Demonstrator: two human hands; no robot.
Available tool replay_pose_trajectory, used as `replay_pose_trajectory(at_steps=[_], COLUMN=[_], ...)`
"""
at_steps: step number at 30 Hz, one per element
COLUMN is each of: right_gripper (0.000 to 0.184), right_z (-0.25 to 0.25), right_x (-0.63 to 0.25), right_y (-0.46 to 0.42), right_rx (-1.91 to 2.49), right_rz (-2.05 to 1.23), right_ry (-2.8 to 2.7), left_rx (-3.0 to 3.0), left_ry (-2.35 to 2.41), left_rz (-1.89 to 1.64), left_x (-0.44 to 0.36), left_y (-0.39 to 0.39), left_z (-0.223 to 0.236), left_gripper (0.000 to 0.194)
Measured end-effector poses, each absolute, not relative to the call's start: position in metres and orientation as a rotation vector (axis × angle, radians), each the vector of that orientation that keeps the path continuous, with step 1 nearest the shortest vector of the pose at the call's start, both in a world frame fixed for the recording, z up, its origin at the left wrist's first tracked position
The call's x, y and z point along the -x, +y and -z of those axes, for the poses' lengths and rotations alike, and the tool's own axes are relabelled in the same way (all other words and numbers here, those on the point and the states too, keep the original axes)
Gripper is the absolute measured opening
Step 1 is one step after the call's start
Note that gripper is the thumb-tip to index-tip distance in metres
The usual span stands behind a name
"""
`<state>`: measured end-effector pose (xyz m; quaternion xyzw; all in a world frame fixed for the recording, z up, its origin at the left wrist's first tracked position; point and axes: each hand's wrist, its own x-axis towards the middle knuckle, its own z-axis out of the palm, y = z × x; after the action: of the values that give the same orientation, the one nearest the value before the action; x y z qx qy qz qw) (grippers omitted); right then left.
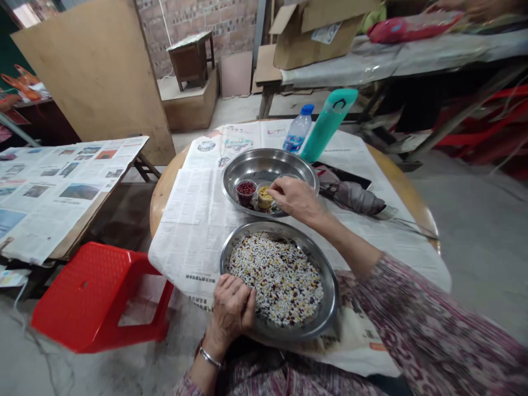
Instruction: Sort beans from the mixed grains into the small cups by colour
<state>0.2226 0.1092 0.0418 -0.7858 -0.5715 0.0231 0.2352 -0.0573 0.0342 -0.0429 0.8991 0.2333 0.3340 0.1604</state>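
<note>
My right hand (296,197) reaches over the far steel bowl (237,165), with thumb and fingertips pinched at the edge of a small clear cup of yellow grains (264,196). Anything between those fingertips is too small to make out. Beside it in the bowl stands a clear cup of dark red beans (246,190). My left hand (233,303) is curled at the left rim of the near steel bowl (330,300), and its palm side is hidden. That bowl holds a mix of white grains, dark red beans and yellow bits (276,278).
A newspaper-covered round table (185,220) bears a blue-capped bottle (297,129), a teal bottle-like object (331,124) and a folded grey umbrella (358,198). A red stool (84,297) stands at left, near another newspaper-covered table (53,203). Behind is a cardboard box (313,41).
</note>
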Motion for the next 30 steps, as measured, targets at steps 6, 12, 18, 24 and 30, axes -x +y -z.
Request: replay_pose_trajectory(at_steps=[6, 12, 18, 24, 30], right_gripper=[0.017, 0.013, 0.017, 0.022, 0.017], right_z=[0.002, 0.044, 0.034, 0.032, 0.025], right_x=[-0.154, -0.115, -0.139, -0.114, -0.149], right_y=[0.008, -0.021, 0.037, 0.045, 0.0], right_rx=[1.621, 1.458, 1.824, 1.554, 1.548], right_rz=[-0.386, -0.24, -0.044, -0.198, -0.323], right_ry=[-2.049, -2.33, -2.039, -2.23, -2.287], left_rx=[-2.52, -2.45, -2.467, -2.417, -2.432], left_ry=[0.665, 0.65, 0.659, 0.691, 0.698], left_rz=[-0.922, -0.99, -0.997, -1.087, -1.095], left_x=[0.058, 0.058, 0.057, 0.059, 0.059], left_y=[0.036, 0.036, 0.036, 0.036, 0.035], left_z=[0.043, 0.043, 0.041, 0.045, 0.046], left_gripper=[0.017, 0.012, 0.011, 0.014, 0.017])
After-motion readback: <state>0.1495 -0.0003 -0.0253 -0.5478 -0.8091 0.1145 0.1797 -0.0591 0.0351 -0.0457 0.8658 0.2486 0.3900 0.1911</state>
